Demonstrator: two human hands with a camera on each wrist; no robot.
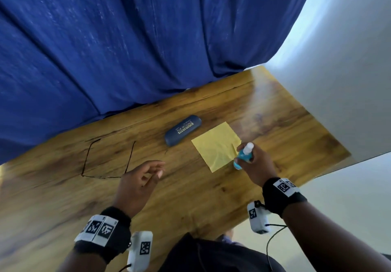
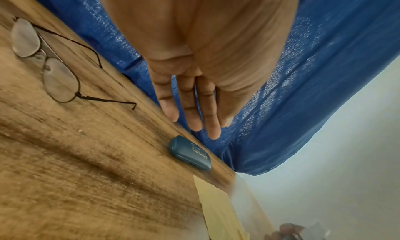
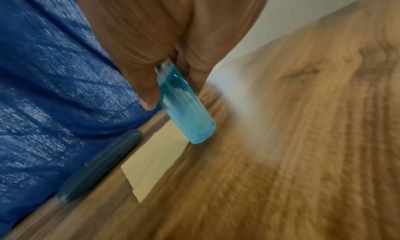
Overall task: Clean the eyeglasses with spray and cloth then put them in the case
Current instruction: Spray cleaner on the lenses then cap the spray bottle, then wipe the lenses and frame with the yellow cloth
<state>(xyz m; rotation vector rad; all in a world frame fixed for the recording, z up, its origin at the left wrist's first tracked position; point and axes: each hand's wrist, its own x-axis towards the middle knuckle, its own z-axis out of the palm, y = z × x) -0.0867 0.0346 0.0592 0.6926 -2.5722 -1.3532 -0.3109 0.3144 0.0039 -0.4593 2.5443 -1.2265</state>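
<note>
Thin dark-framed eyeglasses [image 1: 106, 159] [image 2: 50, 67] lie with arms unfolded on the wooden table [image 1: 275, 123], at the left. A closed dark blue case [image 1: 183, 130] [image 2: 190, 153] [image 3: 97, 168] lies mid-table, with a yellow cloth [image 1: 216, 146] [image 3: 155, 160] spread flat to its right. My right hand [image 1: 254, 163] grips a small blue spray bottle [image 1: 244, 155] [image 3: 186, 106] with a white top, held just above the cloth's right corner. My left hand [image 1: 148, 174] [image 2: 190, 106] hovers open and empty to the right of the glasses.
A blue curtain [image 1: 127, 49] hangs along the table's far edge. A pale wall [image 1: 349, 70] borders the right side. Bare wood shows in front of the glasses and to the right of the cloth.
</note>
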